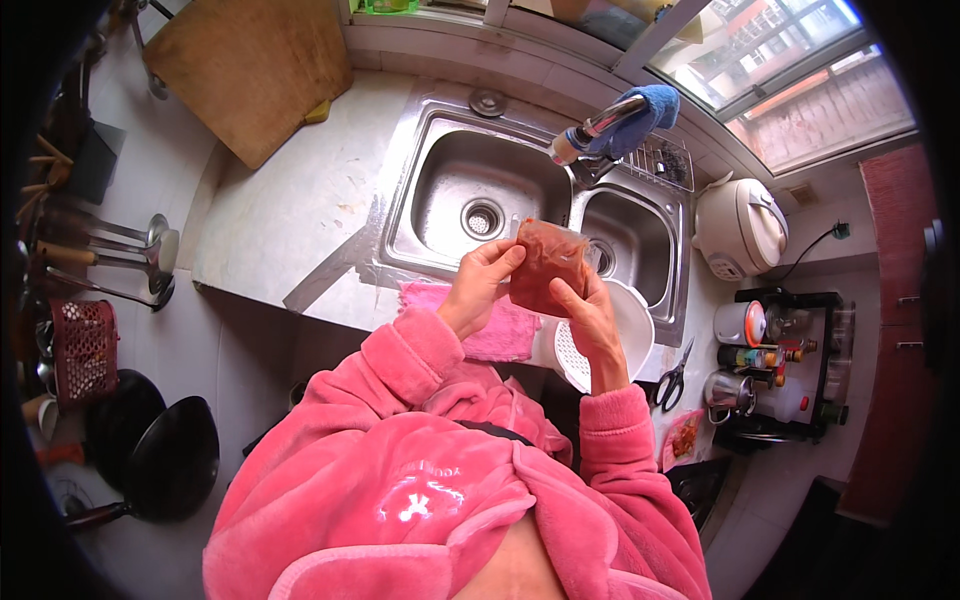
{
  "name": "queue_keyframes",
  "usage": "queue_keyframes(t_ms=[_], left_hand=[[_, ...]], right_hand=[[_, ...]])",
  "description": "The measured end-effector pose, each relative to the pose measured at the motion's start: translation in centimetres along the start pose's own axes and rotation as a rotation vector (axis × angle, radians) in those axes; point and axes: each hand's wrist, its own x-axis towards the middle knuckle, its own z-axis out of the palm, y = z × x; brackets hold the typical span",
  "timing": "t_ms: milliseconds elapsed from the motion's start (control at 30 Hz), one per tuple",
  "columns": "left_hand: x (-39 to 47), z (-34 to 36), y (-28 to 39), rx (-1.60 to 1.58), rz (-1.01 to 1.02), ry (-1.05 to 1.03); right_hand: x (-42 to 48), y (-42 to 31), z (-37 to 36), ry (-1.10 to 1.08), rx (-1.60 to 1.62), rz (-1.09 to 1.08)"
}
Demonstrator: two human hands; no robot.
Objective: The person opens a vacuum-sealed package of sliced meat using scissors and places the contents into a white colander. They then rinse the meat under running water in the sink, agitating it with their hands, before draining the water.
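Observation:
Both of my hands hold up a clear plastic pouch with reddish-brown contents (546, 268) in front of the steel double sink (399, 225). My left hand (480, 285) pinches the pouch's left edge between thumb and fingers. On the right side, my right hand (596, 319) grips it with the thumb across its front; the fingers behind are partly hidden. Below the pouch a white plastic bowl with a perforated part (639, 330) sits at the counter's front edge. A pink cloth (499, 334) lies along that edge, partly behind my left wrist.
The faucet (600, 127) carries a blue cloth (656, 105). Black-handled scissors (673, 382) and a pink packet (682, 439) lie at right, near a rice cooker (739, 229). A wooden cutting board (255, 71) stands back left. Ladles (154, 251) and black pans (176, 457) are at left.

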Motion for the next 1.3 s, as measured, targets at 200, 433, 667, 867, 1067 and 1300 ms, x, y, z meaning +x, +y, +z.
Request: queue_keyframes(t_ms=[200,433,667,867,1067,1300], left_hand=[[1.0,-1.1,-0.1,-0.049,-0.048,0.007],[1.3,-1.8,-0.9,-0.123,-0.078,-0.136],[1.0,-3.2,-1.4,-0.014,-0.137,-0.192],[1.6,-4.5,-2.2,-0.002,-0.158,-0.168],[1.0,-4.8,-1.8,-0.037,-0.188,-0.121],[0.2,-4.5,-1.4,-0.111,-0.315,-0.140]], right_hand=[[1.4,0.7,0.9,0.090,-0.035,0.037],[2.0,1.3,-0.1,0.172,0.020,0.045],[1.9,1.9,-0.5,0.208,0.066,0.095],[2.3,2.4,-0.2,0.209,0.076,0.158],[3.0,2.8,-0.2,0.202,0.087,0.180],[3.5,2.9,-0.3,0.293,0.146,0.140]])
